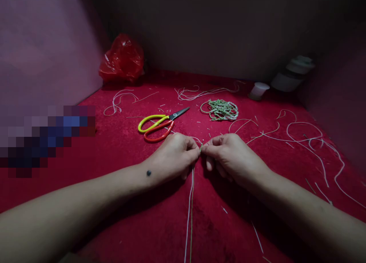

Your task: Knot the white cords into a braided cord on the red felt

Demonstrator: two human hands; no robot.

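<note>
At centre frame, a left hand [178,154] and right hand [228,152] pinch a small green cord [201,146] between them; loose strands [189,217] running to the bottom edge appear unworked, while a braided bundle [221,110], right of upper centre, looks finished.

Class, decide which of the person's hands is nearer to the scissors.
Left. The left hand is just on the near side of the scissors; the right hand is farther off, to their right.
</note>
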